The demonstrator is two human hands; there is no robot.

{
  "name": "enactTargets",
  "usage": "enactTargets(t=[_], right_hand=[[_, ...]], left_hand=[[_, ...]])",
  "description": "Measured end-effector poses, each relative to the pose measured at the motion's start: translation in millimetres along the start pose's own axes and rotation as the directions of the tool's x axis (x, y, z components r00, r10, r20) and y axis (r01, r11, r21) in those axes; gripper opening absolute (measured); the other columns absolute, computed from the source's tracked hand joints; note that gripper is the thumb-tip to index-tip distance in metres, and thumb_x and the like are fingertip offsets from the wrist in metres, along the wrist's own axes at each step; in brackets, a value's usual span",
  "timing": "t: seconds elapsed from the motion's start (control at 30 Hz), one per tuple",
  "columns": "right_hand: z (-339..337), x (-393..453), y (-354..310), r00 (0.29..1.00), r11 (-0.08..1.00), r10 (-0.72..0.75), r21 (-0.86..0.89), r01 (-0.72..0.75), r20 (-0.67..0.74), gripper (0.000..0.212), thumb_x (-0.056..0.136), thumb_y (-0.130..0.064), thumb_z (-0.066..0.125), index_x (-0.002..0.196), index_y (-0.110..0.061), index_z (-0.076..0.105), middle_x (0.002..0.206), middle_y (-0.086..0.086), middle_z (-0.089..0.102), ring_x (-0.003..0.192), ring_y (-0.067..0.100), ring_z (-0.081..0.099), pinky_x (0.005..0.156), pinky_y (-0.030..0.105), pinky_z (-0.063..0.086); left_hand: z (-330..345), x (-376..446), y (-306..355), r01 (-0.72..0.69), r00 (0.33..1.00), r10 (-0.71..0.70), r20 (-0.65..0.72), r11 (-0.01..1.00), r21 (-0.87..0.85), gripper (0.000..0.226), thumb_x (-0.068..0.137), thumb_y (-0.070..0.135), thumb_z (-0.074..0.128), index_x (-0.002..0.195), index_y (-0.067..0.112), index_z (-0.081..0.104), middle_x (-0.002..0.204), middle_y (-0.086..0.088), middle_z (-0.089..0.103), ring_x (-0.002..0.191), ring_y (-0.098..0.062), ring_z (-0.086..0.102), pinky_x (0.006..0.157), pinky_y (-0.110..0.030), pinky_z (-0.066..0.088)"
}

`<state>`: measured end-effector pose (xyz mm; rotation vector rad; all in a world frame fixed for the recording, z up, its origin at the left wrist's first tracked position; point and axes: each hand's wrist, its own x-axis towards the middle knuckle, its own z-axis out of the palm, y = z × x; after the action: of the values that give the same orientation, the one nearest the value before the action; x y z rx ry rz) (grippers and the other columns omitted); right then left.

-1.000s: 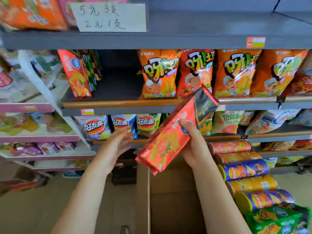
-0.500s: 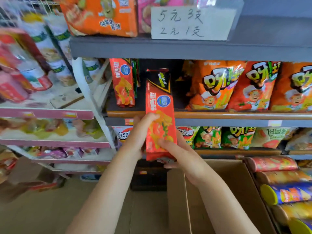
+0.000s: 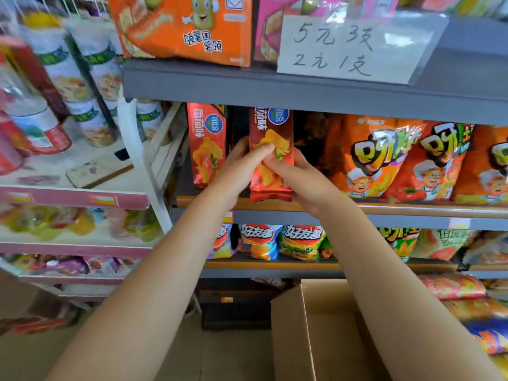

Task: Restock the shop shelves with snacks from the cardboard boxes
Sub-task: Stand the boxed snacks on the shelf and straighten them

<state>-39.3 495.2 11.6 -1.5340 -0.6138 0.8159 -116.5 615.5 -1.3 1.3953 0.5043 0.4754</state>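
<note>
A tall red snack pack [image 3: 270,127] stands upright on the middle shelf [image 3: 384,209], in the gap right of a matching red pack [image 3: 206,144]. My left hand [image 3: 242,166] grips the pack's left edge, thumb across its front. From the right, my right hand [image 3: 299,180] holds the pack's lower part. An open cardboard box [image 3: 324,334] sits below the shelves, under my right forearm.
Orange chip bags [image 3: 368,158] fill the shelf to the right. More snack bags [image 3: 299,242] line the shelf below, and canisters [image 3: 453,285] lie at lower right. A handwritten price sign [image 3: 343,48] hangs on the upper shelf edge. A second rack with cups [image 3: 63,119] stands to the left.
The pack went from tilted above the box to upright, then up and back onto the middle shelf. My left hand joined the right on it. The view shifted left and closer.
</note>
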Motion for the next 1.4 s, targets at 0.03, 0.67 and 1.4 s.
enactTargets(t=[0.03, 0.67, 1.4], right_hand=[[-2, 8, 1, 1.000, 1.000, -0.006, -0.028, 0.006, -0.001, 0.054, 0.092, -0.036, 0.069, 0.139, -0.027, 0.045, 0.121, -0.001, 0.071, 0.102, 0.018, 0.072, 0.083, 0.035, 0.061], [-16, 147, 38, 0.982, 0.984, -0.104, -0.160, 0.079, -0.156, 0.055, 0.096, -0.024, 0.064, 0.145, -0.018, 0.040, 0.131, 0.007, 0.062, 0.119, 0.023, 0.061, 0.096, 0.039, 0.052], [-61, -111, 62, 0.886, 0.989, -0.137, -0.113, 0.096, -0.443, 0.019, 0.101, -0.008, 0.049, 0.095, -0.007, 0.067, 0.071, 0.008, 0.069, 0.060, 0.019, 0.064, 0.060, 0.031, 0.055]], left_hand=[[-2, 7, -1, -0.001, 1.000, 0.000, 0.010, 1.000, 0.027, 0.032, 0.088, 0.039, 0.070, 0.119, 0.038, 0.061, 0.116, 0.006, 0.072, 0.104, -0.014, 0.070, 0.093, -0.041, 0.057], [4, 80, -33, 0.022, 0.995, 0.013, -0.096, 0.933, 0.360, 0.045, 0.102, 0.030, 0.051, 0.146, 0.023, 0.047, 0.139, -0.003, 0.057, 0.124, -0.021, 0.055, 0.097, -0.027, 0.043], [81, -51, -36, -0.085, 0.994, 0.099, -0.053, 0.969, 0.232, 0.017, 0.097, 0.014, 0.054, 0.093, 0.017, 0.070, 0.070, 0.000, 0.067, 0.058, -0.016, 0.061, 0.059, -0.028, 0.050]])
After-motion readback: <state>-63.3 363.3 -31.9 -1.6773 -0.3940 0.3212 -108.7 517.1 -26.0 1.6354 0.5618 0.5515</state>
